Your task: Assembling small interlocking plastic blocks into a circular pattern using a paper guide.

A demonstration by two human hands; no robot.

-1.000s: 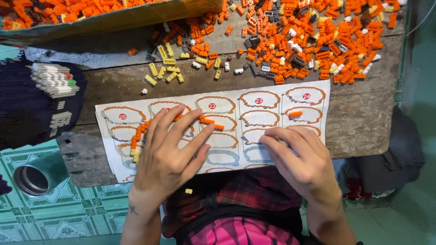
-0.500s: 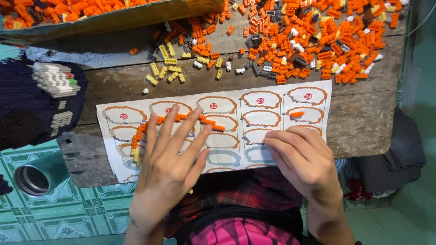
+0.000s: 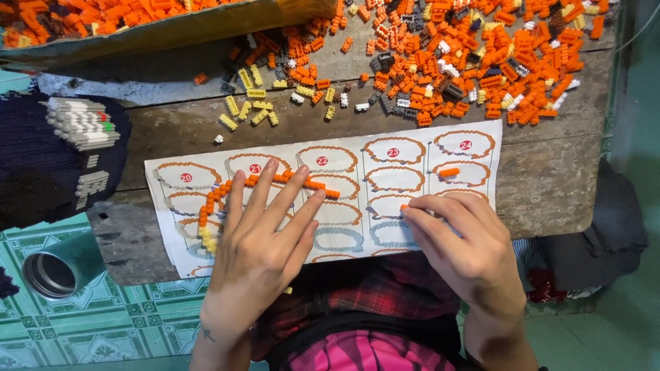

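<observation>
left hand (image 3: 265, 237) fingers spread flat, pinning the orange brick chain (image 3: 275, 181) | chain runs crosswise beneath the fingertips | right hand (image 3: 464, 240) fingers pinch a small orange brick (image 3: 404, 207) (just off chain's right end)

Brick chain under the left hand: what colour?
Mostly orange brick chain, yellowish at its lower end; head view.

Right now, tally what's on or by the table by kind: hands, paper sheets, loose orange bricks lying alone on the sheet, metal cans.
Hands: 2, left hand and right hand
Paper sheet: 1
Lone orange brick on the sheet: 1
Metal can: 1
Total: 5
</observation>
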